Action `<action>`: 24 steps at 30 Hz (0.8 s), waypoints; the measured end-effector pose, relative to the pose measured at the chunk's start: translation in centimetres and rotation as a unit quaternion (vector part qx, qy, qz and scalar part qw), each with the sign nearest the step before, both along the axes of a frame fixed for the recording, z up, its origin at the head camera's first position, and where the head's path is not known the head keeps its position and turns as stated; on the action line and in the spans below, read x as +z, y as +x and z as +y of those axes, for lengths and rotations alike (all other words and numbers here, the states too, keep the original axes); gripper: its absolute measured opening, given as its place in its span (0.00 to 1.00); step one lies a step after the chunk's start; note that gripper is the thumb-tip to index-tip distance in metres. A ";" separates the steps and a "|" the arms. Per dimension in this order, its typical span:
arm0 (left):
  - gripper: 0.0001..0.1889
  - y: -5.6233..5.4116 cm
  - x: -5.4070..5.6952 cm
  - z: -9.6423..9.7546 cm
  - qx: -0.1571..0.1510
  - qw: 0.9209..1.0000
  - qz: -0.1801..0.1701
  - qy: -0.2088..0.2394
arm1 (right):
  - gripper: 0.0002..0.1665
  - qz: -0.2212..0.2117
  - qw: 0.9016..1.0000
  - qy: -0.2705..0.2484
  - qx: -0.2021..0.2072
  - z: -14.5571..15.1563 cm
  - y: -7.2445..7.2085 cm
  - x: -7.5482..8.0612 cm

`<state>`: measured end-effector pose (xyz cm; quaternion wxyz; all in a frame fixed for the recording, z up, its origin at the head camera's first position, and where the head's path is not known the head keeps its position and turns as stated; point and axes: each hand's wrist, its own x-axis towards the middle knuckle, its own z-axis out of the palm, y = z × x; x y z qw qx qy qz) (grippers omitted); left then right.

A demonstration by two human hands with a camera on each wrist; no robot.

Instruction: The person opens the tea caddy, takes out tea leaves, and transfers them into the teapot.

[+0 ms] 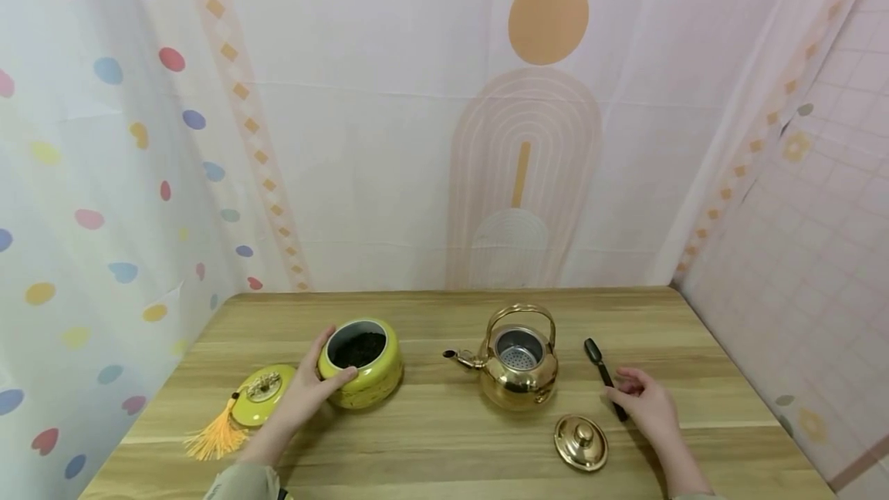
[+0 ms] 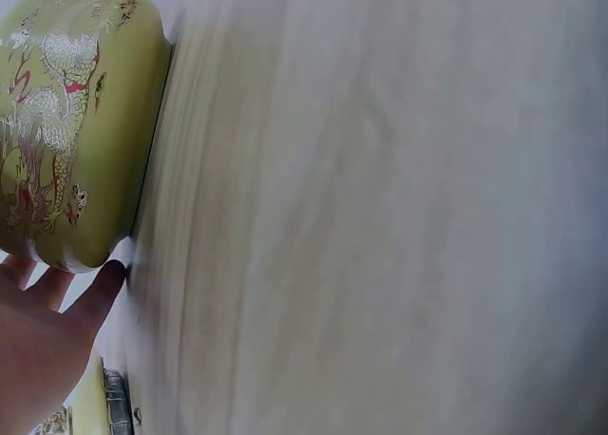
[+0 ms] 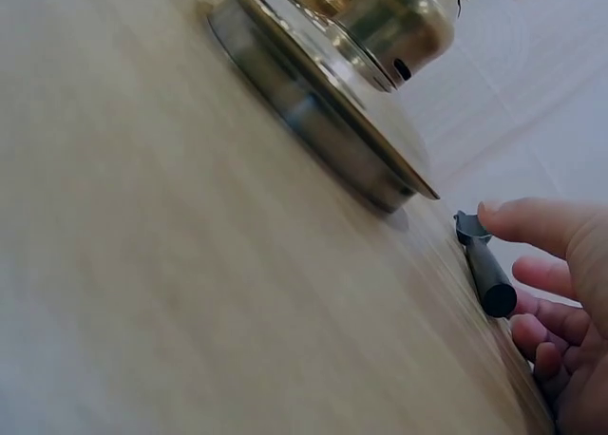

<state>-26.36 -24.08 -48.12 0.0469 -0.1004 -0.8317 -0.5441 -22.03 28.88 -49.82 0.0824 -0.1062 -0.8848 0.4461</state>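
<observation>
One round, glossy yellow jar (image 1: 371, 390): left of the gold metal teapot (image 1: 517, 390).
Left hand (image 1: 311, 386): I hold the jar, thumb and fingers spread round its side.
Slender black utensil (image 1: 603, 371): right of the teapot.
Right hand (image 1: 650, 405): I have it half open, fingers loosely curled beside the utensil; contact I cannot tell.

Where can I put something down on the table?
There's bare table between the yellow jar and the gold teapot, and nearer, between the left sleeve and gold lid. It's crowded at left around the left grip and yellow lid, and at right, where the right grip is by the black scoop.
</observation>
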 end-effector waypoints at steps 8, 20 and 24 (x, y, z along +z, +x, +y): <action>0.45 0.1 0.1 0.0 -0.002 1.000 -0.008 0.005 | 0.32 -0.001 0.999 0.042 0.025 -0.1 -0.2 -0.2; 0.45 0.1 0.1 0.1 -0.001 1.000 -0.011 0.003 | 0.20 0.016 0.998 0.062 0.013 -0.2 -0.3 -0.1; 0.45 0.1 0.2 0.1 0.000 1.000 -0.014 0.007 | 0.18 0.014 0.998 0.069 0.001 -0.2 -0.2 0.0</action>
